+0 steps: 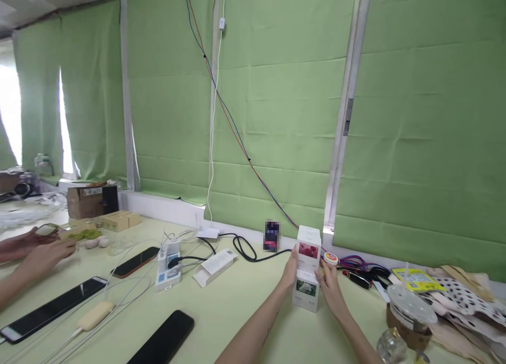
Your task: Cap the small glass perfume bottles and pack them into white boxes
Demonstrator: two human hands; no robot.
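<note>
Two small white boxes are stacked on the table in front of me. The upper box [309,248] carries a picture of red flowers, and the lower box [305,290] one of white flowers. My left hand [291,272] presses against the left side of the upper box. On the opposite side, my right hand [330,285] grips the same box, its fingers near the seam between the two. A small round tub with an orange and white lid [330,258] stands just behind my right hand.
Left of me lie a black phone [164,337], a power strip [168,264], an opened white carton [215,266] and loose cables. At the right are a lidded plastic cup [411,311] and fabric pieces [466,295]. Another person's hands [49,251] are at the far left.
</note>
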